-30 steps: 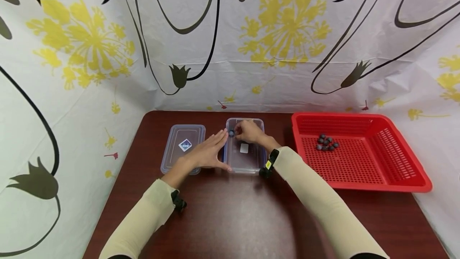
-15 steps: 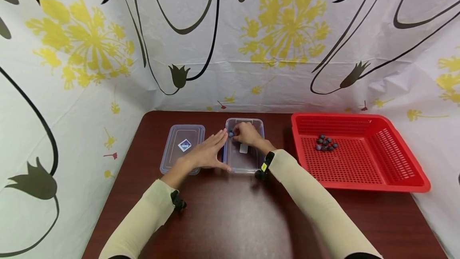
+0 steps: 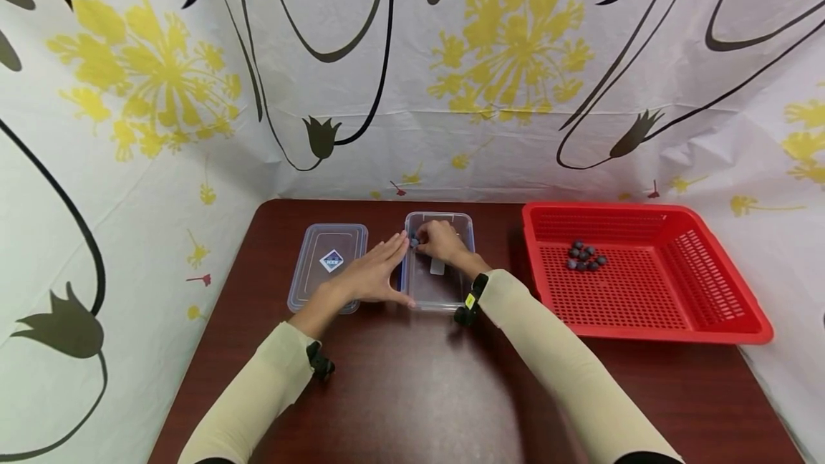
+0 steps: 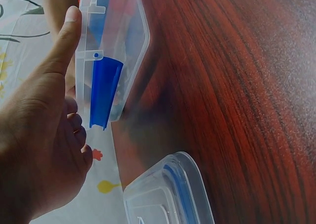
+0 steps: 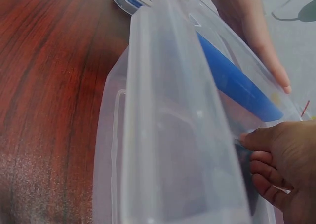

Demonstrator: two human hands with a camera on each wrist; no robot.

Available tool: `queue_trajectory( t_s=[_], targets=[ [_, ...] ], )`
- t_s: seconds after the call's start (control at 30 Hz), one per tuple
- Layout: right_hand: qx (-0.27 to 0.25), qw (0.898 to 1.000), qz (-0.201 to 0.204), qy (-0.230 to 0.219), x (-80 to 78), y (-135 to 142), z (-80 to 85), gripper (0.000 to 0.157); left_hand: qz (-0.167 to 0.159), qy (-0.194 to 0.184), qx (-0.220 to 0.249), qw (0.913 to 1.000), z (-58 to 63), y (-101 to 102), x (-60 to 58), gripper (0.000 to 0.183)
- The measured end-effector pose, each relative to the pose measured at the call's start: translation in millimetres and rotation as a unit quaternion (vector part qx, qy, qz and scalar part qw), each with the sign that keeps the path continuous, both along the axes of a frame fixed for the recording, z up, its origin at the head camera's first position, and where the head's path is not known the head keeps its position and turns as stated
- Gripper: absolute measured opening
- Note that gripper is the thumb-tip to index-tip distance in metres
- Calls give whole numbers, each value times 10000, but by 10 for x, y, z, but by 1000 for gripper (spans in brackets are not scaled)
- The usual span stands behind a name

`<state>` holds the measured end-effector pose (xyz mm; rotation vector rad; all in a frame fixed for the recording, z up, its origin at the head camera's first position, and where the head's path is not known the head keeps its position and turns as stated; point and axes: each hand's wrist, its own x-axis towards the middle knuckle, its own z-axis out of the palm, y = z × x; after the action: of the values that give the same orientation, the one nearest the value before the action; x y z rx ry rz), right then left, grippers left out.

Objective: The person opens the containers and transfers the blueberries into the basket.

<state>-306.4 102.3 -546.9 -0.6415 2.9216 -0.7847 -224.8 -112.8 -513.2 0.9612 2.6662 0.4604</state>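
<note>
My left hand (image 3: 370,274) rests against the left side of a clear plastic container (image 3: 441,296), fingers straight and thumb spread toward the near corner. In the left wrist view, a blue latch (image 4: 105,91) hangs from that container's rim. My right hand (image 3: 445,238) reaches into the container from the right, fingers curled. Its thumb and forefinger pinch a small blueberry at the far left inside, mostly hidden by the fingers. Blueberries (image 3: 414,242) show right at those fingertips. The right wrist view looks through the container's wall at the curled hand (image 5: 281,160).
A second clear plastic container (image 3: 303,292) with a blue-and-white diamond label stands to the left. On the right, a red plastic basket (image 3: 709,328) holds several blueberries (image 3: 583,255). Everything stands on a dark wooden table (image 3: 399,392), with a patterned sheet (image 3: 503,156) behind.
My right hand has shifted slightly toward the near side inside the container, its wrist dropping a little to the left. The left hand stays in place.
</note>
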Motion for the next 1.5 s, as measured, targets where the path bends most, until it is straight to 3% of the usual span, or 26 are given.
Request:
queue_trajectory(
  t_s=[0.83,1.5],
  targets=[
    [-6,9997,250,20,7,122,125,18,-69,57,-65,9999,-4,-3,4,132],
    [-118,9959,689,567,36,598,674,18,-37,7,-54,10000,3,5,-2,134]
  ],
)
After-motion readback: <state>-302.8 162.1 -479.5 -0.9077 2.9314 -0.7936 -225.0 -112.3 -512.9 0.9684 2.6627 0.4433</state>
